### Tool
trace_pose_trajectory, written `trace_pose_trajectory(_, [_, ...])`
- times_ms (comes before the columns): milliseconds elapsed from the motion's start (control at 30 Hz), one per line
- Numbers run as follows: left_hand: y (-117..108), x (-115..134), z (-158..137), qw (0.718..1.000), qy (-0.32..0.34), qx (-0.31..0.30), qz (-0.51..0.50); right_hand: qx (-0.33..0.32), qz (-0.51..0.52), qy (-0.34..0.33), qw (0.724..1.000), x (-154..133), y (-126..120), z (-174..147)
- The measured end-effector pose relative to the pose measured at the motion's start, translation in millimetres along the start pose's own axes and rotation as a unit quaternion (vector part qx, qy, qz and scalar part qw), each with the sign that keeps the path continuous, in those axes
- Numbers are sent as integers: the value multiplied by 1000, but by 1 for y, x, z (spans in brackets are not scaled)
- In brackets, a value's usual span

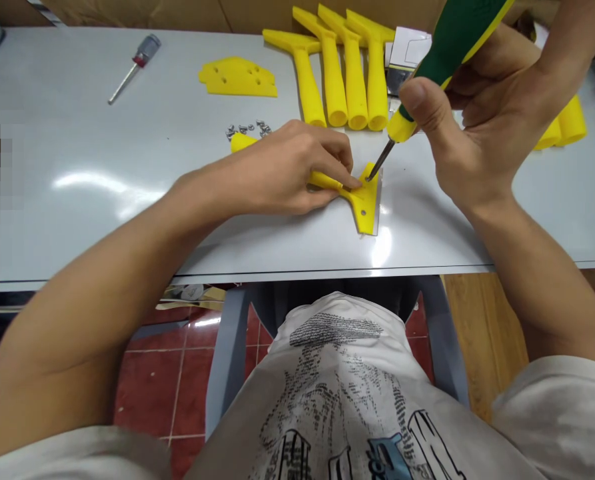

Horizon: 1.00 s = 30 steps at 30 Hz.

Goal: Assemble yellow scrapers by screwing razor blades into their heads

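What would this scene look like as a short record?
Left hand: holds a yellow scraper on the white table
Right hand: grips a green screwdriver, tip at the scraper's head
Screws: small cluster beyond the left wrist
Yellow handles: four, side by side
Yellow plate: flat, with holes
Second screwdriver: lying left of the plate

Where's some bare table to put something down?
The biggest bare patch of white table is at left, between the grey-handled screwdriver and the left forearm. A smaller one lies right of the right forearm, in front of the yellow tubes. It's crowded in the middle: left hand, scraper, loose screws and four yellow scraper bodies.
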<state>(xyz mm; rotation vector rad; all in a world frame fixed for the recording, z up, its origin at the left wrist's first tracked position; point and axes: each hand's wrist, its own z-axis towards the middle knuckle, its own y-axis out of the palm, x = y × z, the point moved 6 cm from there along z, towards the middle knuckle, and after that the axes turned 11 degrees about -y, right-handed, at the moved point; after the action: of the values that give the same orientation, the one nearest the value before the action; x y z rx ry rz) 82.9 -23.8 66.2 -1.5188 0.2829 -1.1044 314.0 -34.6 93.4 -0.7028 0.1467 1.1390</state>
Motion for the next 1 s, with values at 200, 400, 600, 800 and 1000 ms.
trace_pose_trajectory(200, [0,1,1,1000,9,-1,-1,0,-17,-17,1000,0,0,0])
trace_pose_trajectory(400, [-2,3,2,1000,18,2,-6,5,-13,-34,999,9,3,-4])
trace_pose_trajectory(600, [-1,0,4,999,-32,-20,-16,-3,9,-50,999,10,4,-5])
trace_pose_trajectory(800, [-2,-1,5,998,-51,-24,-30,2,-8,-16,1000,6,1,-2])
trace_pose_trajectory(1000, [-2,3,5,999,-22,-30,-6,0,11,-58,998,22,7,-9])
